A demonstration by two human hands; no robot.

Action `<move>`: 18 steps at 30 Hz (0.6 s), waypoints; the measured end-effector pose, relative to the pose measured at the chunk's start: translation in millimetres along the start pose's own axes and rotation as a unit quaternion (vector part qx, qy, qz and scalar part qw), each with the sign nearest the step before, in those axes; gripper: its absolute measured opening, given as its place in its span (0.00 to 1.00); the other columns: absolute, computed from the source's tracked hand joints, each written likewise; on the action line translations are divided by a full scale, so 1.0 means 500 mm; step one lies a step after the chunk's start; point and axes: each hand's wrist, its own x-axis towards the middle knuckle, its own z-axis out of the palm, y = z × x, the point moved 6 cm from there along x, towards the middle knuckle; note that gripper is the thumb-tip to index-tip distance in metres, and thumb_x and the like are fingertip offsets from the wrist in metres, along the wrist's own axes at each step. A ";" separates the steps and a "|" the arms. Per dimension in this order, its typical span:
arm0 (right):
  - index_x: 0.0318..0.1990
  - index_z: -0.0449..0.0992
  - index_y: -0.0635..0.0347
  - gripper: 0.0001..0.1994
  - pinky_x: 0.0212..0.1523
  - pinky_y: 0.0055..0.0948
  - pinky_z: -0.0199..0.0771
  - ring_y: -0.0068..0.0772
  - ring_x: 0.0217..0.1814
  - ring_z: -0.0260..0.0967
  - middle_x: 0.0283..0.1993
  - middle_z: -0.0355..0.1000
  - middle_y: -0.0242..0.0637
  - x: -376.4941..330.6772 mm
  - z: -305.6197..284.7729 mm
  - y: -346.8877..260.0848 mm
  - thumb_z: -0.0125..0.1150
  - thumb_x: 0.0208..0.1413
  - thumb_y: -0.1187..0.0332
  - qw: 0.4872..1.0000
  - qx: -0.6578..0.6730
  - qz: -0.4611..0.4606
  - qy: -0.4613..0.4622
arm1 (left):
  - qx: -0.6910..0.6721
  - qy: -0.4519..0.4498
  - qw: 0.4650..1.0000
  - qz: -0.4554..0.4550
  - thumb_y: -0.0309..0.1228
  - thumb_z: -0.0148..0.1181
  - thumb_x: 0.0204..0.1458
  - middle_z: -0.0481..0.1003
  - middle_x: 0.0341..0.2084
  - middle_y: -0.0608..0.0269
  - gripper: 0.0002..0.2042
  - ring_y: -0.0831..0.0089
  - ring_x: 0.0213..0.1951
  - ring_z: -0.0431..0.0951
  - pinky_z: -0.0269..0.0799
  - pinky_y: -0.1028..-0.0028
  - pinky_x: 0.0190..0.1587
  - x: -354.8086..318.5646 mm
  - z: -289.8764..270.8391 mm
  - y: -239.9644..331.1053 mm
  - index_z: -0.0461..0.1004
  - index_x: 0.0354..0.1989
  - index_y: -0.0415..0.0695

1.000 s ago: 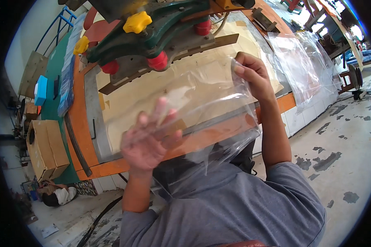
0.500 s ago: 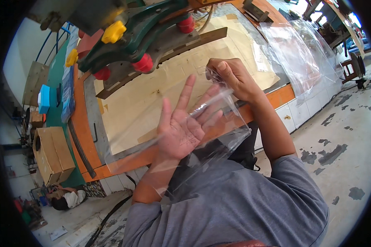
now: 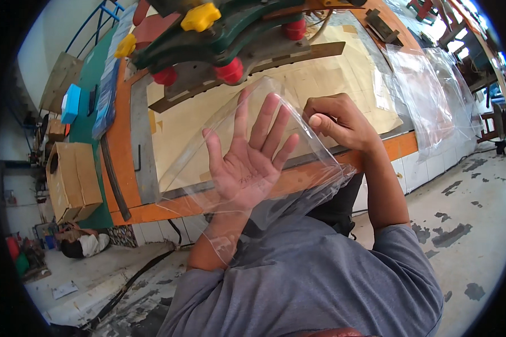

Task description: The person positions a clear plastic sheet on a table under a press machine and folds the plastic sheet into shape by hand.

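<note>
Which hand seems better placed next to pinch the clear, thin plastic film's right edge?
Probably the right hand: its fingers curl beside that edge; the left hand, seen through the film, is spread.

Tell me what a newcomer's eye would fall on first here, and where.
Probably the bare left hand at mid-picture, palm toward the camera and fingers spread, seen through clear, shiny plastic film. The bare, curled right hand is by the film's right edge; whether it grips it is unclear. Next, likely the dark green metal machine frame at the top, with yellow star-shaped knobs and red round cylinders.
</note>
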 end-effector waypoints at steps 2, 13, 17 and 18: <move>0.32 0.75 0.64 0.26 0.31 0.33 0.70 0.35 0.27 0.72 0.23 0.71 0.39 -0.001 0.003 0.002 0.54 0.72 0.47 1.000 0.018 0.014 -0.016 | 0.002 -0.014 1.000 0.006 0.67 0.26 0.68 0.29 0.83 0.71 0.39 0.66 0.82 0.31 0.31 0.50 0.81 0.000 0.020 0.001 0.24 0.82 0.67; 0.34 0.77 0.65 0.30 0.32 0.30 0.71 0.30 0.29 0.73 0.25 0.72 0.36 0.002 0.014 -0.003 0.52 0.71 0.42 0.998 0.051 0.012 -0.045 | 0.012 -0.065 0.998 0.008 0.70 0.19 0.65 0.21 0.82 0.70 0.38 0.60 0.82 0.26 0.23 0.41 0.79 -0.007 0.069 0.012 0.19 0.80 0.74; 0.34 0.78 0.65 0.30 0.32 0.30 0.71 0.30 0.28 0.73 0.24 0.73 0.36 -0.005 0.016 0.012 0.52 0.71 0.42 0.998 0.037 0.020 -0.036 | 0.055 -0.035 0.998 -0.016 0.68 0.22 0.68 0.26 0.82 0.61 0.39 0.58 0.82 0.30 0.31 0.45 0.80 0.005 0.056 -0.003 0.26 0.82 0.64; 0.34 0.78 0.65 0.30 0.32 0.30 0.71 0.30 0.28 0.73 0.24 0.73 0.36 -0.003 0.016 0.014 0.52 0.71 0.42 0.998 0.039 0.022 -0.036 | 0.071 0.021 0.997 -0.022 0.66 0.24 0.69 0.30 0.83 0.57 0.40 0.57 0.82 0.34 0.36 0.47 0.80 0.008 0.040 -0.006 0.30 0.83 0.60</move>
